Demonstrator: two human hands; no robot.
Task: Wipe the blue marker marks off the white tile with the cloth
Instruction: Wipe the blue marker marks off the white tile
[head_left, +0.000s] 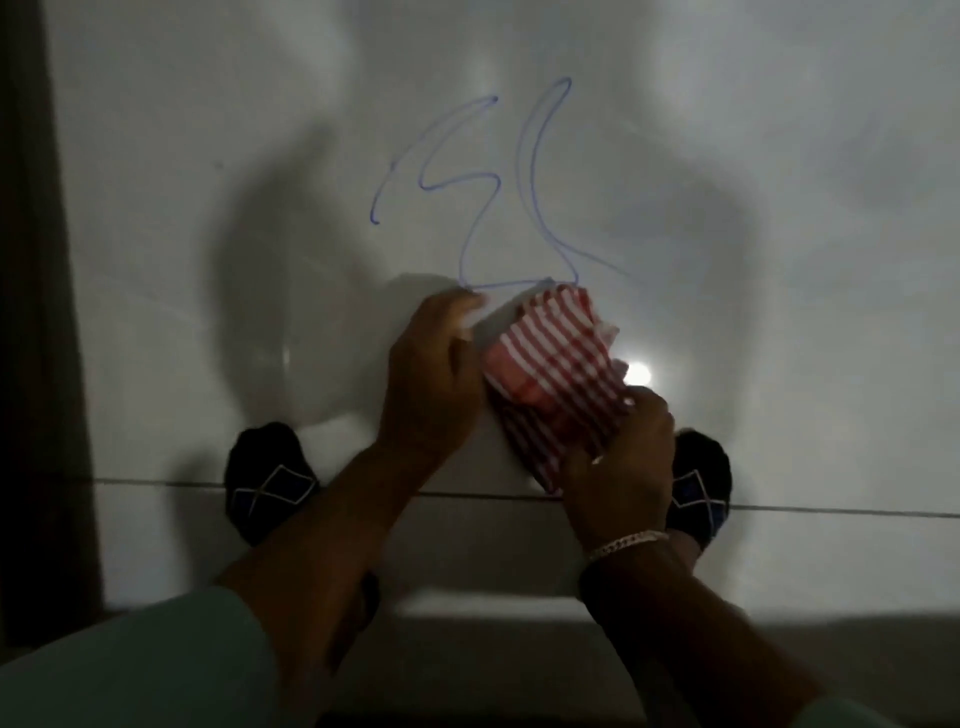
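Note:
Blue marker marks (488, 187) run in loops across the glossy white tile (727, 208), from the upper middle down to the cloth's far edge. A bunched red-and-white striped cloth (550, 364) lies on the tile just below the lowest blue line. My right hand (618, 462), with a silver bracelet at the wrist, grips the cloth's near end. My left hand (436, 374) rests beside the cloth's left edge, fingers curled against it; whether it pinches the fabric I cannot tell.
My two feet in dark patterned socks stand on the tile, the left foot (270, 483) and the right foot (701, 483). A grout line (831, 511) crosses below the hands. A dark strip (36, 312) borders the tile on the left. A bright light glare (639, 373) reflects by the cloth.

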